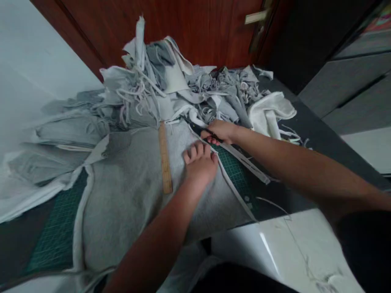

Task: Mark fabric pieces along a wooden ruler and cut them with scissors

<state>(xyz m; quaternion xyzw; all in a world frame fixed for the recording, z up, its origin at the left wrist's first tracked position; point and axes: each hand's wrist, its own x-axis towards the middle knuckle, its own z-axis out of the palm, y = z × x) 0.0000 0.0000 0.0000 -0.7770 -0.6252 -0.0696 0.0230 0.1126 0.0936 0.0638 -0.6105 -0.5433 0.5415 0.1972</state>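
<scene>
A large piece of grey fabric (128, 191) lies flat over a green cutting mat (236, 173) on a dark table. My left hand (200, 160) presses down on the fabric with its fingers curled, just right of a wooden ruler (165, 160) lying on the cloth. My right hand (221, 131) is closed round the black handles of scissors (197, 127), whose blades sit at the fabric's right edge. A narrow cut strip (247, 162) trails along the mat beside that edge.
A heap of grey and white fabric scraps and strips (183, 85) fills the back of the table, in front of a reddish wooden door (189, 28). More grey pieces (67, 130) are stacked at the left. A white surface (275, 248) lies at the near right.
</scene>
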